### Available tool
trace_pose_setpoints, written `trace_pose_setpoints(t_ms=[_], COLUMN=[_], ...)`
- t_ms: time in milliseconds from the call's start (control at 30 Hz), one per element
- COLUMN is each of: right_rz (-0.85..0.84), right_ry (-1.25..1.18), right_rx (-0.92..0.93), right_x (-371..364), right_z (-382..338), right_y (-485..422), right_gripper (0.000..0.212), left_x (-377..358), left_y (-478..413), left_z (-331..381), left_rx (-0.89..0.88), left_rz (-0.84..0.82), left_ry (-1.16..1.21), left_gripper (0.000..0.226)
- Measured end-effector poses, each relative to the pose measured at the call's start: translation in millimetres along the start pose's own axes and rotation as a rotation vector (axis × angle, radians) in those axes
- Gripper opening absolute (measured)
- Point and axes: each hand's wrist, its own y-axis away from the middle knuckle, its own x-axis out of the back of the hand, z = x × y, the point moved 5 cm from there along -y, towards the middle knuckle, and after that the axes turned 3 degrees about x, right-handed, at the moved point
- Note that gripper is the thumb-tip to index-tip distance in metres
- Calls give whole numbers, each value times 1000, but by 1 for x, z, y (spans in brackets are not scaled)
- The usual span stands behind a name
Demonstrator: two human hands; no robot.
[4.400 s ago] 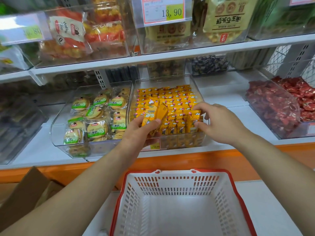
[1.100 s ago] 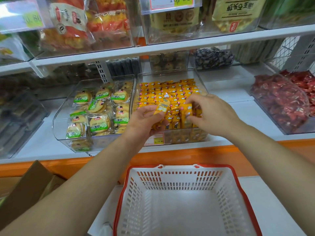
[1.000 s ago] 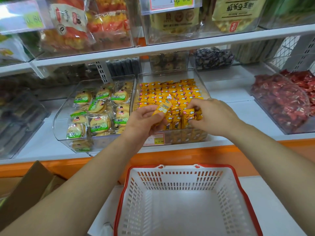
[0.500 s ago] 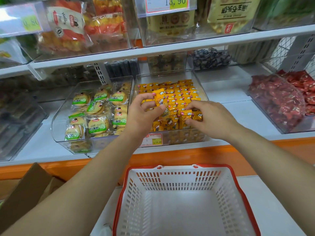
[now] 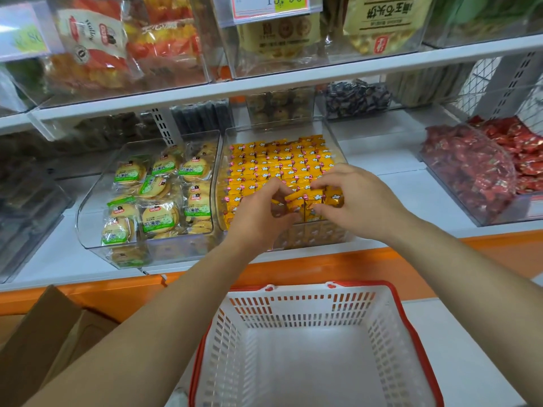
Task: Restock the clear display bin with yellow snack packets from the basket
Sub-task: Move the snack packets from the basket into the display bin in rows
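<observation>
while the left hand [image 5: 258, 214] curls its fingers [image 5: 280, 188] round one small shiny yellow snack packet [image 5: 295, 198], that packet sits right between both hands, just above the front row in the clear plastic display bin [image 5: 276, 130]. its long side runs across, from left to right, and it is tipped a bit. the right hand [image 5: 360, 207] is just beside it, with bent fingers [image 5: 326, 179] pinching the standing packets [image 5: 316, 198] next to it. i think the packet must turn upright and go straight down into the row. the white plastic basket with a red rim [image 5: 293, 309] below looks empty.
</observation>
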Motion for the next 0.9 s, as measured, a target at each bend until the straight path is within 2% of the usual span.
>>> trace_pose_setpoints(t_ms=[67, 167, 300, 400, 467, 567, 633, 767, 900], right_rz=[59, 29, 1, -55, -47, -14, 10, 17, 0], right_ry=[-7, 39, -22, 65, 91, 139, 143, 133, 130], right_rx=[23, 34, 12, 49, 46, 48, 47, 59, 60], right_x=[2, -4, -12, -22, -26, -30, -32, -37, -40], right_z=[-7, -14, -11, -14, -14, -18, -21, -21, -21], right_y=[2, 7, 18, 25, 27, 34, 40, 49, 51], right_gripper=[39, 31, 57, 59, 59, 64, 68, 79, 83], left_x=[0, 0, 10, 18, 20, 15, -1, -42, -55], left_y=[-1, -2, -6, -22, -39, -77, -95, -113, -123], left_z=[-1, 0, 10, 11, 14, 29, 40, 41, 36], left_rx=[-11, -21, -19, 127, 224, 89, 14, -16, -42], left_rz=[8, -5, -23, -121, -180, -195, -293, -536, -552], left_ry=[-37, -76, -44, 62, 97, -66, -129, -409, -506], left_gripper=[38, 31, 7, 27, 32, 16, 9, 8, 10])
